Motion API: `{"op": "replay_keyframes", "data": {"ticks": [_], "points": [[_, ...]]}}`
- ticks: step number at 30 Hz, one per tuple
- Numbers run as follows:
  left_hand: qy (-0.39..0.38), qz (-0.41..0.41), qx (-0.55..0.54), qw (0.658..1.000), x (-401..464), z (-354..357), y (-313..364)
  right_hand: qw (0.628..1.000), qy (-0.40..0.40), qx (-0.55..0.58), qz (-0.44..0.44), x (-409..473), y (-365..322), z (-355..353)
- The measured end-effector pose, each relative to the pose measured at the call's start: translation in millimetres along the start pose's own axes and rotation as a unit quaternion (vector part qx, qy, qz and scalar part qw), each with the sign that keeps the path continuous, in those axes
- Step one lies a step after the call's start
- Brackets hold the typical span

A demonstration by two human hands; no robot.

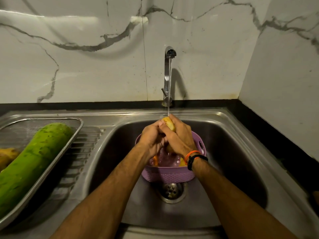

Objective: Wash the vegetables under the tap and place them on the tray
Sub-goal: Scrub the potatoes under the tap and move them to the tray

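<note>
Under the tap [170, 66], both hands [165, 137] clamped around a yellow vegetable [168, 124], long axis upright.

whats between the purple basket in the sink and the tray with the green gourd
In the head view, only steel: the sink's left wall and the ribbed draining board separate the purple basket from the tray.

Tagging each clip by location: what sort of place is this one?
Most likely a home kitchen, at the sink. A steel sink with a running tap sits under a marble-look wall, and a gourd lies on a steel tray on the draining board.
</note>
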State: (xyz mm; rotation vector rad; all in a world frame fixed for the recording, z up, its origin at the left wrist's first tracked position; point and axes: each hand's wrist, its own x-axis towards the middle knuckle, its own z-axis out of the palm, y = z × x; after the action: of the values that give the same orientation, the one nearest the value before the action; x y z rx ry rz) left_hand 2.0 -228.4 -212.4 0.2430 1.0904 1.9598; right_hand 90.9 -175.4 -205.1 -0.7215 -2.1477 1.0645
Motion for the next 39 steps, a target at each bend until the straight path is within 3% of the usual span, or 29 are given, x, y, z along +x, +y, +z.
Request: {"op": "replay_keyframes", "data": {"ticks": [4, 8, 12, 20, 27, 36, 39], "points": [[0.04, 0.032, -0.003, 0.999, 5, 1, 1, 0.999, 0.027, 0.004, -0.024, -8, -3, -2], [0.007, 0.031, 0.059, 0.998, 4, 0, -1, 1.0, 0.006, 0.0, -0.003, -4, -4, -3], [0.055, 0.062, 0.088, 0.993, 10, -2, -4, 0.999, 0.025, 0.019, -0.01, -7, -3, -2], [0.008, 0.167, 0.231, 0.958, 4, 1, -5, 0.999, 0.009, 0.035, 0.006, -9, -4, -3], [0.02, 0.18, 0.274, 0.944, 7, 1, -7, 0.999, -0.001, 0.035, 0.003, -7, -7, -2], [0.04, 0.226, 0.398, 0.888, 5, 0, -2, 1.0, -0.016, -0.003, -0.019, -8, -8, 1], [0.05, 0.246, 0.459, 0.852, 6, -1, -3, 0.999, -0.012, -0.011, -0.034, -6, -8, 2]]}}
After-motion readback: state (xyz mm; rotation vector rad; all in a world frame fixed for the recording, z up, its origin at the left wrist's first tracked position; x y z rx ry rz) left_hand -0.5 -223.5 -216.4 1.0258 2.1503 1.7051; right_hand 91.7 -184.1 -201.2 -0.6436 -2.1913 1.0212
